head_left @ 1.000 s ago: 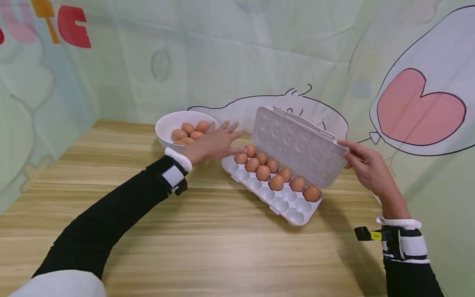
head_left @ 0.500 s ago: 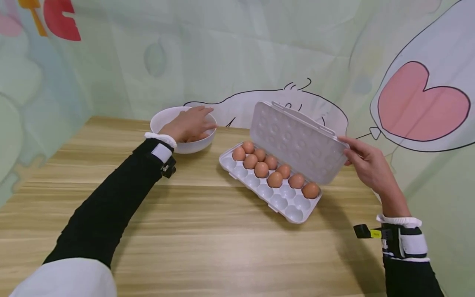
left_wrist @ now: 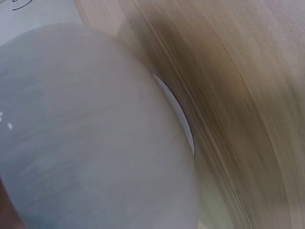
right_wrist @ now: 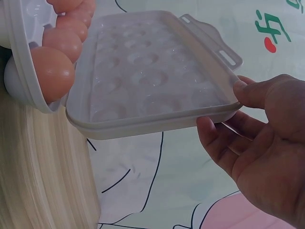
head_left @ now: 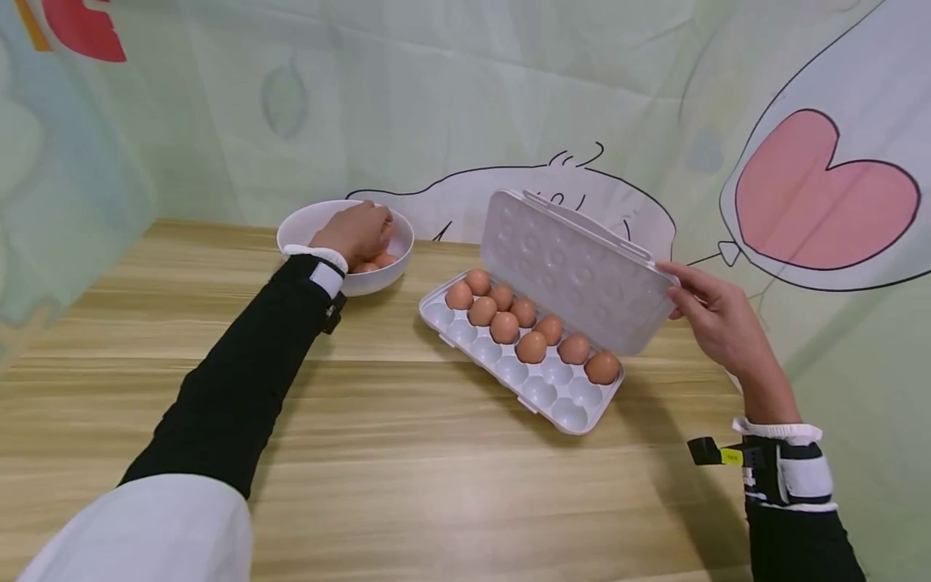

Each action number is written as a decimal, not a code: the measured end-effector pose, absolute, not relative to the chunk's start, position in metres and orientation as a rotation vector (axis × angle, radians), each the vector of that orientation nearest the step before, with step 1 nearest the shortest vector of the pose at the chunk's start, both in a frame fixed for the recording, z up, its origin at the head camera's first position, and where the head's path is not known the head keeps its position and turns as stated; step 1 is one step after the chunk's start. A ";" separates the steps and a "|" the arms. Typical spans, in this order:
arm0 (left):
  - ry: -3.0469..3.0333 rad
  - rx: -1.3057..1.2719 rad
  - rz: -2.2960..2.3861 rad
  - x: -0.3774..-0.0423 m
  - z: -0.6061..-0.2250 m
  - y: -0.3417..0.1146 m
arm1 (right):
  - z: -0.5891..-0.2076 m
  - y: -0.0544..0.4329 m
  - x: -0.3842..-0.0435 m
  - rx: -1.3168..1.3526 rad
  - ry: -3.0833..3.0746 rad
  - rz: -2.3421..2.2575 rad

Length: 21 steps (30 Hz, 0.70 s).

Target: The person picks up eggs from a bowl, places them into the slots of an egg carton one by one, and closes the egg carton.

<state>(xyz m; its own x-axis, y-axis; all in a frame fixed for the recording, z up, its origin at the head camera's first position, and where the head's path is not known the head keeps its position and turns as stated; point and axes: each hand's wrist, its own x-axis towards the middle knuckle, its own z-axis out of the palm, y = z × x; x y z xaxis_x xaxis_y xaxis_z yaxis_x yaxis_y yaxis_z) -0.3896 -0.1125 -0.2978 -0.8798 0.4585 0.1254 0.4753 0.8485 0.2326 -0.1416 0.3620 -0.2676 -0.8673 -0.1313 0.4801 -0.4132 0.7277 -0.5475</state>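
Observation:
In the head view, my left hand (head_left: 355, 231) reaches down into a white bowl (head_left: 294, 228) at the back left. Brown eggs (head_left: 383, 259) show below the fingers; the fingertips are hidden, so I cannot tell whether they grip one. The left wrist view is mostly filled by the bowl's outer wall (left_wrist: 105, 129). My right hand (head_left: 716, 319) pinches the corner of the raised lid (head_left: 575, 271) of an egg box, thumb on one face and fingers on the other. The box's base (head_left: 540, 392) lies on the table, with several eggs (head_left: 532, 347) in its back rows and bare front hollows.
Everything stands on a wood-grain table (head_left: 436, 485). A printed cloth backdrop (head_left: 465, 97) rises behind the bowl and egg box. A latch flap (right_wrist: 217, 43) sticks out from the lid's edge in the right wrist view.
My left hand has moved left from beside the egg box into the bowl, and its fingers have dipped lower. The right hand keeps holding the lid up. The head view has shifted slightly.

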 end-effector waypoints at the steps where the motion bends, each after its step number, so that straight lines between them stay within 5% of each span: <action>1: -2.953 -0.753 -0.389 -0.392 -0.300 -0.112 | -0.268 0.362 -0.141 0.419 -2.518 0.939; 21: -2.902 -0.691 -0.569 -0.390 -0.298 -0.136 | -0.268 0.348 -0.151 0.473 -2.525 0.929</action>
<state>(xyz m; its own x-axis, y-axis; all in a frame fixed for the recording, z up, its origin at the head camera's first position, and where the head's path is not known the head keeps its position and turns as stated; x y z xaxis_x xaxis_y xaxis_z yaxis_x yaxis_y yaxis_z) -0.3896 -0.1361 -0.2984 -0.8914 0.4140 0.1845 0.4530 0.8267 0.3335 -0.1511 0.3476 -0.2679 -0.8598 -0.1712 0.4810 -0.4421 0.7208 -0.5338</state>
